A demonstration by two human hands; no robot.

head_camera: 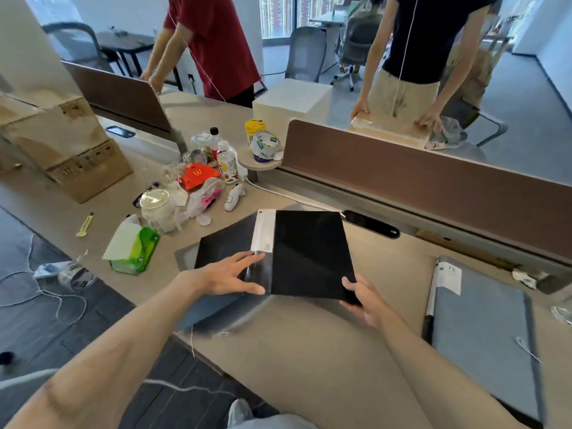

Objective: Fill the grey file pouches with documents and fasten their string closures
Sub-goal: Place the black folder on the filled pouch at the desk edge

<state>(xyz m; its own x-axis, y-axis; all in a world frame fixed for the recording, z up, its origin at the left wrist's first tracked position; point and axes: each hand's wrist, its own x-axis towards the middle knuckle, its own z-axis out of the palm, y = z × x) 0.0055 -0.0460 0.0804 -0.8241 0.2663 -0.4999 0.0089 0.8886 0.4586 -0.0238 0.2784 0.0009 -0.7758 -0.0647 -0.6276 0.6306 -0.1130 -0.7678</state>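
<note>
A black document sheet (309, 252) is held above the desk, with my right hand (363, 297) gripping its near right corner. My left hand (230, 275) lies with fingers spread on a dark stack wrapped in clear film with a white label strip (263, 230), just left of the sheet. Under that stack a grey file pouch (204, 314) sticks out toward me, and a thin string (192, 339) hangs from it over the desk edge. A second grey file pouch (483, 329) with a white label lies flat at the right, its string closure (526, 348) loose on top.
Clutter fills the desk's left: a tissue pack (133, 246), a plastic jar (156, 212), bottles (227, 162), tape rolls (264, 144), a yellow cutter (85, 224), cardboard boxes (68, 150). A brown divider (418, 178) runs behind. Two people stand beyond it.
</note>
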